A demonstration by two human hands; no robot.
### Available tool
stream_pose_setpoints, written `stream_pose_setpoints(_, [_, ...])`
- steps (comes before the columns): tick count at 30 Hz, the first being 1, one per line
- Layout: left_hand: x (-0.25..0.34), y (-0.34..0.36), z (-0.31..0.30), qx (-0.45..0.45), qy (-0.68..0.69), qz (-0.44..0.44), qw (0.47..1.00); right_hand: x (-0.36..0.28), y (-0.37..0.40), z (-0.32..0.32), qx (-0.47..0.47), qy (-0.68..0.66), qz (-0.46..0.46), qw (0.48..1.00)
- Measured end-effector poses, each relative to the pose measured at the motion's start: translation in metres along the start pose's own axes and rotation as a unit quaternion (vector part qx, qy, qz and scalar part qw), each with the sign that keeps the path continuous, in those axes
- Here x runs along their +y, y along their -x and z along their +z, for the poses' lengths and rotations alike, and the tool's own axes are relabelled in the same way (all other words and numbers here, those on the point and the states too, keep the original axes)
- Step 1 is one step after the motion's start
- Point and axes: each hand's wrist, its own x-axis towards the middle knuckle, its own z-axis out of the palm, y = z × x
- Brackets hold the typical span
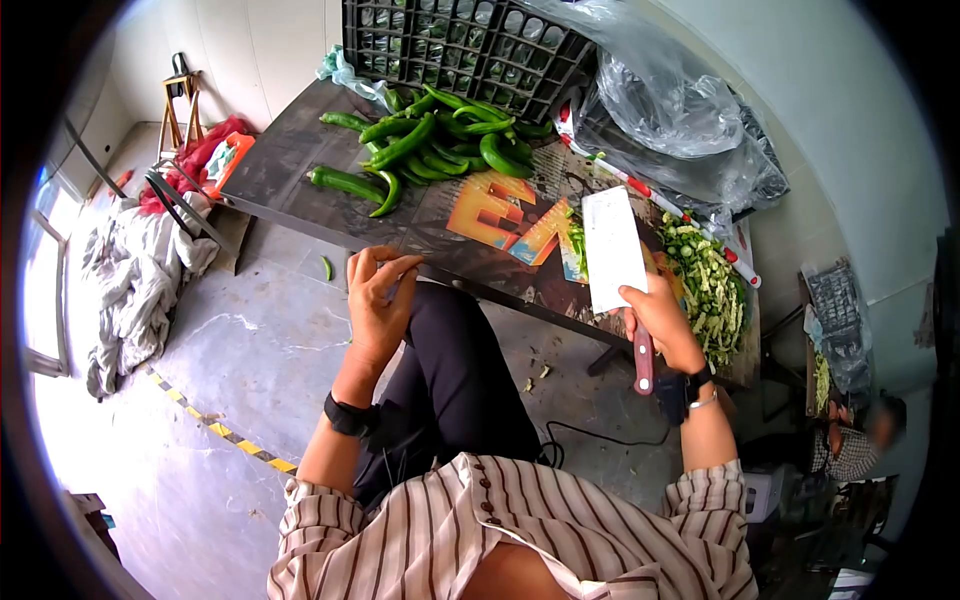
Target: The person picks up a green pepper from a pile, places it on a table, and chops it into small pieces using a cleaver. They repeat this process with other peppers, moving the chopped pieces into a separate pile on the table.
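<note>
My right hand is closed on the dark red handle of a cleaver, whose broad pale blade points away from me over the table's right part. Chopped green peppers lie in a heap just right of the blade. My left hand is raised near the table's front edge, fingers bent and thumb and forefinger close to each other; anything between them is too small to make out. Beyond it, whole green peppers are piled on the dark table, with a few lying apart at the left.
A black crate stands behind the pepper pile. Clear plastic bags cover the back right. A red-and-white tube runs beside the chopped heap. At the far right sits another person. Grey cloth lies on the floor at left.
</note>
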Motion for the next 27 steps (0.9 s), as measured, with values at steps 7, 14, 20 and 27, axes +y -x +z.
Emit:
stream_pose_setpoints(7, [-0.014, -0.027, -0.022, 0.028, -0.059, 0.009, 0.998, 0.023, 0.037, 0.007, 0.035, -0.068, -0.024, 0.997])
stream_pose_setpoints(14, [-0.026, -0.074, -0.027, 0.045, -0.108, 0.072, 0.991, 0.048, 0.061, 0.016, 0.043, -0.131, -0.021, 0.99])
stream_pose_setpoints(20, [-0.032, -0.117, -0.021, 0.015, -0.14, 0.102, 0.985, 0.056, 0.072, 0.018, 0.048, -0.161, -0.023, 0.985])
stream_pose_setpoints(27, [-0.043, -0.169, 0.011, -0.023, -0.148, 0.148, 0.978, 0.062, 0.083, 0.018, 0.06, -0.18, -0.027, 0.981])
